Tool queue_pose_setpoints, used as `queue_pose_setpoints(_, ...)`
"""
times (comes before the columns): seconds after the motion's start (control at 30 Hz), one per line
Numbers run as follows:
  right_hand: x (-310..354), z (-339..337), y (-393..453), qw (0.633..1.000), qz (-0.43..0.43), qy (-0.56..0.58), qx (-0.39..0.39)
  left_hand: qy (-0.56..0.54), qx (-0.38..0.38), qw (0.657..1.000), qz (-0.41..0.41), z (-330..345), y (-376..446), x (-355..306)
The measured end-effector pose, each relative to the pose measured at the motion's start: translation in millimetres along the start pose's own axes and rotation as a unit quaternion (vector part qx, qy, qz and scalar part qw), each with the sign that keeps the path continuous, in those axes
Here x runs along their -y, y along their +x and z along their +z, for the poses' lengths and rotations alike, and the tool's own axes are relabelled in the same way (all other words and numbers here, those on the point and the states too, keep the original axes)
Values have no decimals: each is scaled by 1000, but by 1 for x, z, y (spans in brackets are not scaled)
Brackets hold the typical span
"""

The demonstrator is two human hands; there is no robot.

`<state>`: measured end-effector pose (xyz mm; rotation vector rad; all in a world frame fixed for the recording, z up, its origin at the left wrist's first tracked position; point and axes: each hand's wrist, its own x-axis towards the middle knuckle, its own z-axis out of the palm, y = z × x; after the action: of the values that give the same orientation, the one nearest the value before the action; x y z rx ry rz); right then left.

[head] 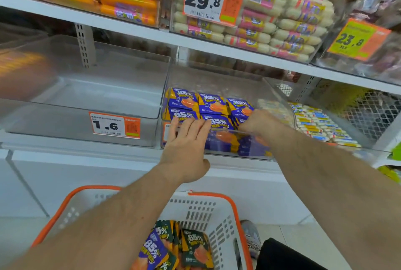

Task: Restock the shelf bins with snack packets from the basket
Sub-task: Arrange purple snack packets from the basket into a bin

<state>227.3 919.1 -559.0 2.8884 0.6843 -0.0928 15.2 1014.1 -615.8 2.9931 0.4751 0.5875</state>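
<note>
The purple snack packets (pixel 206 107) stand in rows in the clear bin (pixel 217 150) at centre frame. Your left hand (pixel 186 139) lies flat, fingers straight, on the front packets; your right hand (pixel 258 121) curls around packets just beside it. More packets lie in the basket (pixel 208 211) at the bottom of the frame.

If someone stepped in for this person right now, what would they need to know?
Left hand: fingers straight, resting on the purple snack packets at the front of the clear plastic middle bin.
Right hand: fingers curled among the same packets; whether it grips one cannot be told.
Done: several rows of packets stand in that bin.
Left: purple and dark green packets remain in the white basket with orange rim; the clear bin to the left, tagged 1.6, holds nothing visible.
</note>
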Motion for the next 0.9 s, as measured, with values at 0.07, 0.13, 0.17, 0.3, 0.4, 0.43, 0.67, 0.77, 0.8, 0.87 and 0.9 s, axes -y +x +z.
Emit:
queue_pose_setpoints(0.07,1,-1,-3,1000,9,26,-4,1,-3,1000,-1,1,-1,0)
queue_pose_setpoints(0.13,1,-3,-9,998,29,53,4,-4,-2,1000,-2,0,-1,0)
queue_pose_setpoints(0.17,1,-4,-11,997,39,70,4,-7,1,1000,-2,-1,-1,-1)
queue_pose_setpoints(0.3,-4,-4,-19,977,94,180,-61,-3,25,1000,-8,-4,0,-3)
queue_pose_setpoints(0.4,-3,3,-34,930,45,197,-306,-35,55,998,-16,-12,3,-3)
queue_pose_setpoints(0.43,-2,8,-39,893,-6,191,-408,-51,58,997,-15,-15,1,-3)
queue_pose_setpoints(0.67,62,83,-139,796,-117,435,-404,-236,43,969,-56,14,-77,-17)
queue_pose_setpoints(0.77,84,139,-168,866,-9,475,-159,-301,155,936,-99,37,-114,-16)
queue_pose_setpoints(0.8,87,157,-172,892,-10,444,-82,-305,188,927,-108,43,-125,-14)
queue_pose_setpoints(0.87,90,185,-176,938,-54,337,68,-308,246,910,-130,51,-145,-9)
queue_pose_setpoints(0.9,89,197,-178,949,-81,267,146,-314,265,901,-142,54,-156,-6)
